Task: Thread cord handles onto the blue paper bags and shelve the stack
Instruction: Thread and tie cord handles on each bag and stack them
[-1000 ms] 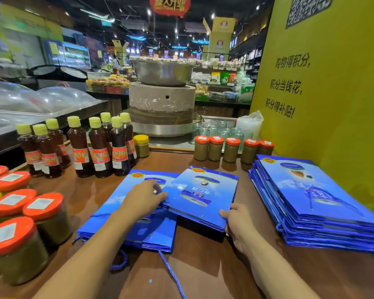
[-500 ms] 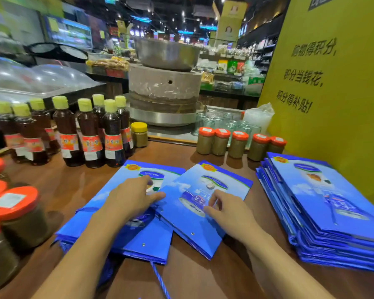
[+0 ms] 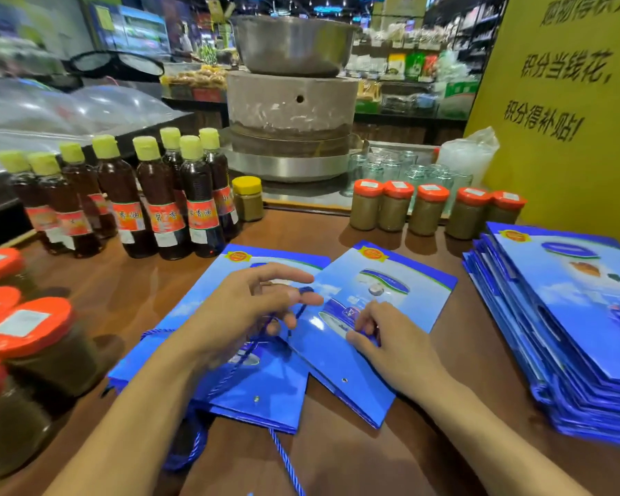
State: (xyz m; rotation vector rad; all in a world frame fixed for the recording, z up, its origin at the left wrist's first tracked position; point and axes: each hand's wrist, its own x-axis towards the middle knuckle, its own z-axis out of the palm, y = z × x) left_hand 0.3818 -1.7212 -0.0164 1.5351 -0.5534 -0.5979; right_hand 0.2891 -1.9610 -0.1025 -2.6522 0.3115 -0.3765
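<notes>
A flat blue paper bag (image 3: 401, 298) lies tilted on the wooden counter (image 3: 337, 227), overlapping a small pile of blue bags (image 3: 258, 399) to its left. My left hand (image 3: 244, 313) hovers over that pile and pinches a blue cord (image 3: 301, 302) between thumb and fingers; the cord runs down under my hand. My right hand (image 3: 391, 341) rests on the tilted bag with fingers pressed on it. Another blue cord (image 3: 287, 463) trails off the counter's near edge. A thick stack of blue bags (image 3: 569, 323) sits at the right.
Dark sauce bottles (image 3: 162, 198) with yellow caps stand at the back left. Orange-lidded jars (image 3: 40, 345) crowd the left edge, and a row of smaller jars (image 3: 426, 209) lines the back. A stone mill (image 3: 290, 112) and a yellow sign (image 3: 569, 102) rise behind.
My left hand has lifted off the left pile and taken a blue cord between its fingers. My right hand slid further onto the tilted bag. The view has moved closer.
</notes>
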